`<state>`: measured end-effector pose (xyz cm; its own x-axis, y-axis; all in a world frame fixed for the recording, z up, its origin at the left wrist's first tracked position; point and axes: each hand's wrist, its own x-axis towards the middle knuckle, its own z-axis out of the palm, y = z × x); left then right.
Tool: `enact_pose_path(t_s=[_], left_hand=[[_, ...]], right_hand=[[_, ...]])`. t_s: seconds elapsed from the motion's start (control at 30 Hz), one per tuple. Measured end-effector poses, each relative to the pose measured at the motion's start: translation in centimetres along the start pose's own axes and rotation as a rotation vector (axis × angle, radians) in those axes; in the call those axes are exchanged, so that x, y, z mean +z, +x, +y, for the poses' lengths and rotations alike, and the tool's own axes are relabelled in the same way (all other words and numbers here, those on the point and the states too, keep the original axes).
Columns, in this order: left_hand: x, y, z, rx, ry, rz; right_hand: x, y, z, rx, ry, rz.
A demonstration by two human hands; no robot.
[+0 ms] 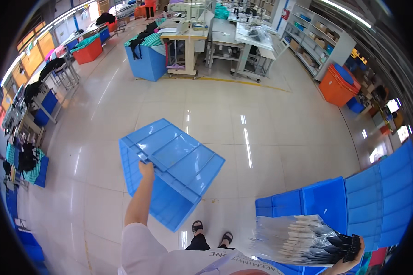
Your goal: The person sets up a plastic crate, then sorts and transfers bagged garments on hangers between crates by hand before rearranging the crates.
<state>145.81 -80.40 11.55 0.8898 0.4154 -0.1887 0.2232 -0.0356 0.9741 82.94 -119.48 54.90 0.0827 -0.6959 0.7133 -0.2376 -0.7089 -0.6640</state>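
Observation:
My left hand (147, 169) is closed around the rim of a blue plastic crate (179, 153). The crate hangs tilted above the floor, in front and to the left of my feet, its open side facing down toward me. At the lower right, my right hand (353, 260) grips one end of a bundle (298, 238) of long, thin pieces, cream in the middle and black at the held end, in clear plastic. What these pieces are I cannot make out. The bundle lies over or just above blue crates (323, 197), and the fingers under it are partly hidden.
More blue crates (383, 195) stand along my right. Ahead are worktables (186, 34) and a blue bin (147, 62) with green and black fabric. Orange bins (337, 85) and grey shelves (314, 39) stand far right. Racks and tables (41, 105) with black goods line the left.

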Motion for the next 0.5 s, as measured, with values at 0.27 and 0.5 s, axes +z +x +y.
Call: enact_pose_path(t_s=[0.27,0.5], left_hand=[[2.7,-3.5,-4.2,-0.212,-0.007,0.039],[-3.5,-9.0,-9.7,-0.168,0.741,-0.639]], right_hand=[[8.5,4.2,7.1,0.101,0.235,-0.227],[19.0,9.3,11.2,-0.134,0.211,-0.342]])
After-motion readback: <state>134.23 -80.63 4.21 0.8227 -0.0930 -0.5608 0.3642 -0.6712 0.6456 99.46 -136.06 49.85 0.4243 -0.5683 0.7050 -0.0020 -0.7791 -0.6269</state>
